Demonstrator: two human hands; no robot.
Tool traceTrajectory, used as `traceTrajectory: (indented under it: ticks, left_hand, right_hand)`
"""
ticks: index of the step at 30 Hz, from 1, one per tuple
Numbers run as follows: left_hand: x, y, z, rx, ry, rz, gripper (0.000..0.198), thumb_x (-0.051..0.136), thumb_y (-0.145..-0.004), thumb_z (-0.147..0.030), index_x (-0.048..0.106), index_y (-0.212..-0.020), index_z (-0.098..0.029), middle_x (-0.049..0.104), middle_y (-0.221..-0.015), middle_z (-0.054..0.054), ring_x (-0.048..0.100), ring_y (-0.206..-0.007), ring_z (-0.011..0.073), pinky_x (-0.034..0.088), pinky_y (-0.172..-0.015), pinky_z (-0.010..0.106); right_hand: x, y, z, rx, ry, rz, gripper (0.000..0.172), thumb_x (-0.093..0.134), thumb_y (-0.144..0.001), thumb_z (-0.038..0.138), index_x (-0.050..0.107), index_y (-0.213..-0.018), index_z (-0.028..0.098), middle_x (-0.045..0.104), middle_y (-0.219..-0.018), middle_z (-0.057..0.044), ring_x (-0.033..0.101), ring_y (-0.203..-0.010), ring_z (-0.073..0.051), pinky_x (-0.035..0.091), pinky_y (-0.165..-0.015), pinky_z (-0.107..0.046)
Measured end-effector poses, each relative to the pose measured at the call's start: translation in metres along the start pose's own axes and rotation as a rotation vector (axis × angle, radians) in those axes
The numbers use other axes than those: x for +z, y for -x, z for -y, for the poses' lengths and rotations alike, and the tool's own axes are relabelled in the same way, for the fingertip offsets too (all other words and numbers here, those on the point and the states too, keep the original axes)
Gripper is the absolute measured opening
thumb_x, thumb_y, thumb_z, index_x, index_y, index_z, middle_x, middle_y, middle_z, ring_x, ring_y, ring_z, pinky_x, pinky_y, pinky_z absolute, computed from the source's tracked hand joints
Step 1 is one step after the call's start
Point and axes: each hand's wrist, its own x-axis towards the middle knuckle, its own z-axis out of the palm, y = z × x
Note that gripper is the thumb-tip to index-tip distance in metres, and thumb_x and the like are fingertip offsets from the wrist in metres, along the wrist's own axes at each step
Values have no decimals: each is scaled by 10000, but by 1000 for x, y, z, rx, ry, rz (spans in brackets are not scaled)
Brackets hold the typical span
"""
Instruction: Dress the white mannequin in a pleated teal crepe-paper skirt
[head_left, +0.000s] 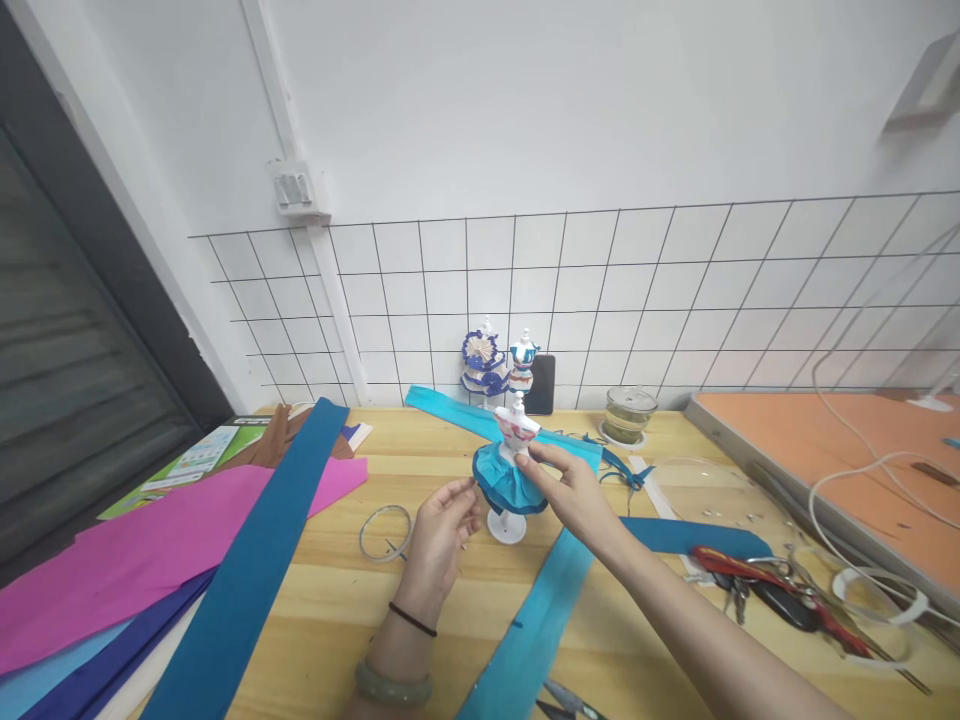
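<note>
A small white mannequin stand [508,520] wears a pleated blue crepe-paper skirt [507,482] at the middle of the wooden table [337,610]. My left hand [439,535] is pinched closed at the skirt's left edge. My right hand [568,490] presses its fingers against the skirt's right side near the waist. A long light-blue crepe strip [544,595] runs from under the stand toward me.
Pink [135,550], dark-blue [247,570] and brown crepe sheets lie at left. A tape ring [385,531], two finished mannequins [496,362], a glass jar [629,412], keys [765,585], scissors [566,700], an orange board [825,440] and white cables surround the work.
</note>
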Motion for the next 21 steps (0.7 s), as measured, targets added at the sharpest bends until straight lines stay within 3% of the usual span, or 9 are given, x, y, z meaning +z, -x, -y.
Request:
traceTrajectory:
  ticks: [4,8,10,16,21]
  left_hand:
    - [2,-3,5,97,-12,-87,585,768,-516,-40,583,-1055,-171,629,-636,-57,578,-618,87,421,-629,179]
    - [6,2,5,52,42,-41,749,758,-603,-128,410,-1265,-160,664,-686,-20,620,-658,132,439,-625,223]
    - [8,6,4,-7,96,11,734,736,-657,-178,369,-1291,-151,679,-727,10,636,-675,143,460,-648,251]
    - [12,13,3,-131,237,178,556,709,-679,-128,469,-1178,-174,700,-931,83,666,-795,161,486,-718,277]
    - [14,13,4,-120,255,167,489,640,-716,-89,452,-1150,-215,689,-1003,65,671,-855,152,497,-796,301]
  right_hand:
    - [0,0,0,-3,15,-2,370,525,-873,465,700,-1087,219,724,-1002,-71,611,-1011,-301,450,-899,-416]
    - [0,1,0,-10,31,-12,359,523,-873,470,718,-1046,223,731,-994,-69,618,-982,-304,453,-882,-421]
    - [0,2,0,-15,36,-14,356,517,-877,464,722,-1037,221,736,-968,-67,624,-967,-302,457,-872,-417]
    - [2,2,-2,-24,41,-22,345,519,-874,464,726,-1012,225,733,-1023,-67,615,-1017,-310,464,-875,-419]
    - [4,3,-2,-25,54,-52,350,523,-873,458,716,-1036,216,729,-1048,-79,618,-1026,-313,469,-875,-428]
